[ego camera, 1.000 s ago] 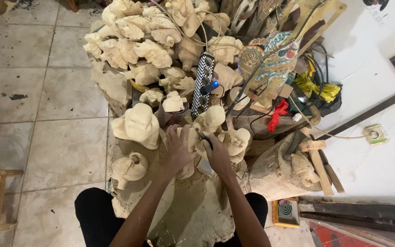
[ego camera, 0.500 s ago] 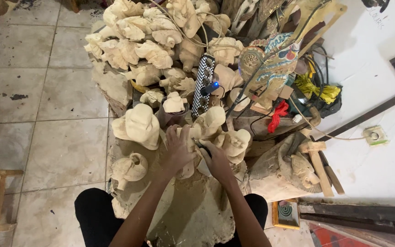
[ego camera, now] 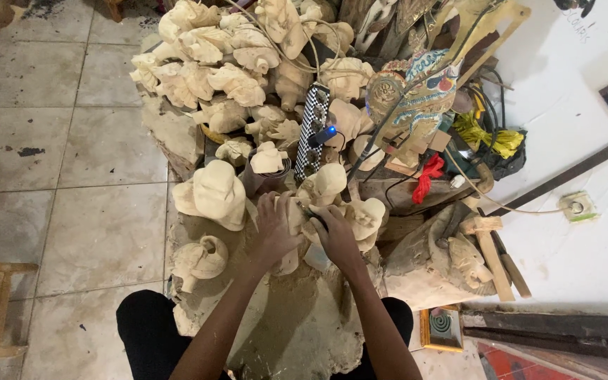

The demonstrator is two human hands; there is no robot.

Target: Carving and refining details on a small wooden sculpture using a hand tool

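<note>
Barely anything has shifted over the last second: both hands sit in the same spot on the same pale carving, the right one maybe nudged a touch toward the left. Only 1 view, the head camera looking down. Left hand is wrapped closed around the small wooden carving at the middle of the bench, just in front of the person's knees. Right hand is closed on a dark tool I can't make out, pressed at the carving. Risk as I see it: the fingers of the holding hand are right beside the tool tip, so a slip goes into skin. Crowding too, with the big unpainted figure and the power strip with its cables close by, easy to bump or snag.
</note>
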